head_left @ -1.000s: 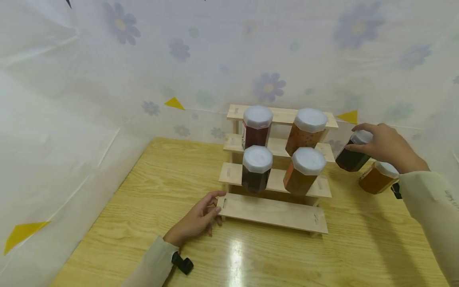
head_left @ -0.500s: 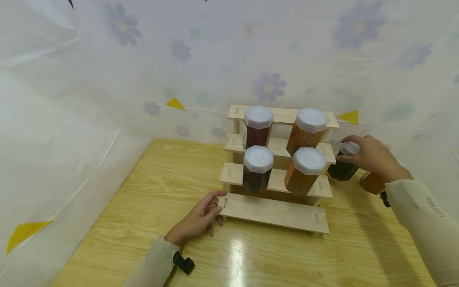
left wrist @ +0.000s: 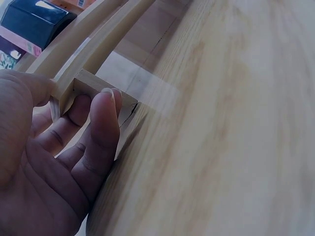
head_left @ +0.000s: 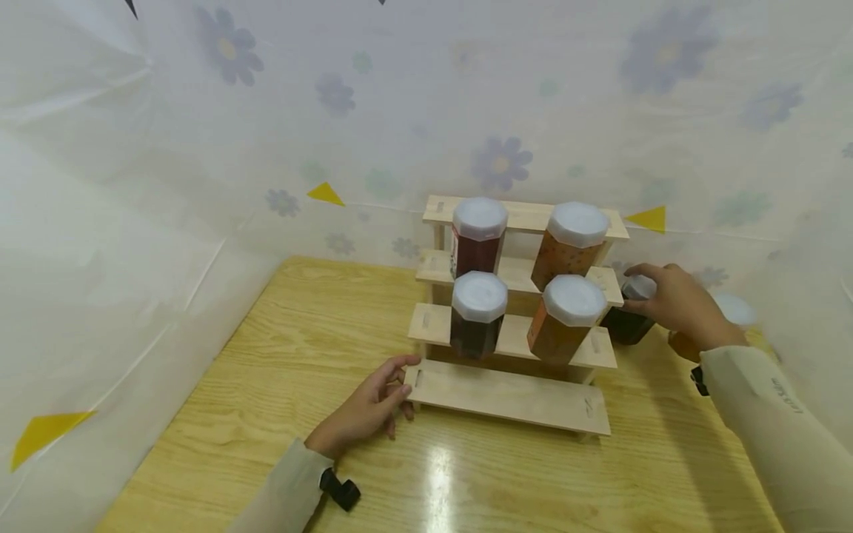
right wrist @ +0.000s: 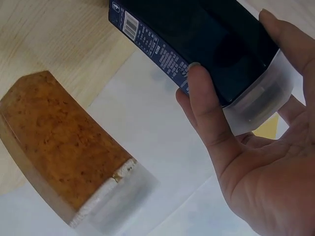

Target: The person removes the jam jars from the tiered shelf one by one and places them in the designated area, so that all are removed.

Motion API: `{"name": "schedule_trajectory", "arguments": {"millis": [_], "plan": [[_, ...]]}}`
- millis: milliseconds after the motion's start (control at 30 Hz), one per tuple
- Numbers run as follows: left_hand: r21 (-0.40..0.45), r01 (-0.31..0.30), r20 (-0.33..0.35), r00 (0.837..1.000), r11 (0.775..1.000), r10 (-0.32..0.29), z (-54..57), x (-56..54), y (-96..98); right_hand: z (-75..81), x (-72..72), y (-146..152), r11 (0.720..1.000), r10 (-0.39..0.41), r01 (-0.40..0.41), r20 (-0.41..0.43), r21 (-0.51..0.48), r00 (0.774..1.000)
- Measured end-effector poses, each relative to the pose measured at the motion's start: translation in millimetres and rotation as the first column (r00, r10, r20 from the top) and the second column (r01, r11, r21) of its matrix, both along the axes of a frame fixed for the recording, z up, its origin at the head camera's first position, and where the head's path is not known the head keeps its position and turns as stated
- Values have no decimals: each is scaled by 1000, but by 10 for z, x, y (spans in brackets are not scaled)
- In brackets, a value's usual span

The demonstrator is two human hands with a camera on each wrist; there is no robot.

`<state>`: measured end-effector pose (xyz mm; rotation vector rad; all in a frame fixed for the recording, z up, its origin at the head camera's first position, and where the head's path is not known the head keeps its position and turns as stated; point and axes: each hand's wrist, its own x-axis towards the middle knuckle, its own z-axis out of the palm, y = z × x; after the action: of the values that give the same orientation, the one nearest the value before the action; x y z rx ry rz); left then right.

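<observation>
A four-tier wooden display rack [head_left: 506,394] stands on the table. My left hand [head_left: 365,407] holds the left end of its lowest tier; in the left wrist view, the fingers [left wrist: 103,123] curl at the wooden end. To the right of the rack, my right hand [head_left: 683,305] grips a dark jar [head_left: 623,326] near its whitish lid. The right wrist view shows fingers and thumb on both sides of this dark jar [right wrist: 206,46], which has a blue label with a barcode. An amber jar [right wrist: 64,140] stands beside it, partly hidden by my right hand in the head view.
On the rack are a dark red jar [head_left: 477,252], an orange-brown speckled jar [head_left: 566,255], a blackish jar [head_left: 476,333] and an amber jar with an orange label [head_left: 558,337]. A flower-patterned white sheet [head_left: 413,111] rises behind and beside the table [head_left: 280,333].
My right hand has moved left and down with the dark jar, from above the table to close beside the rack's right side. The left hand stays in place.
</observation>
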<state>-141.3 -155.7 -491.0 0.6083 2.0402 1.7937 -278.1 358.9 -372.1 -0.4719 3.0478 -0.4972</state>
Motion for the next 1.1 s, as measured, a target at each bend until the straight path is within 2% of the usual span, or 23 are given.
{"name": "schedule_trajectory", "arguments": {"millis": [233, 533, 1100], "plan": [[4, 10, -20, 1000, 1000, -10, -7, -15, -9, -67, 10, -44, 1000, -23, 23, -5, 0, 1000], [12, 10, -25, 1000, 1000, -10, -11, -3, -7, -122, 37, -87, 999, -40, 41, 62, -11, 997], [15, 17, -28, 999, 1000, -16, -30, -11, -11, -239, 26, -136, 998, -69, 69, -16, 15, 998]]}}
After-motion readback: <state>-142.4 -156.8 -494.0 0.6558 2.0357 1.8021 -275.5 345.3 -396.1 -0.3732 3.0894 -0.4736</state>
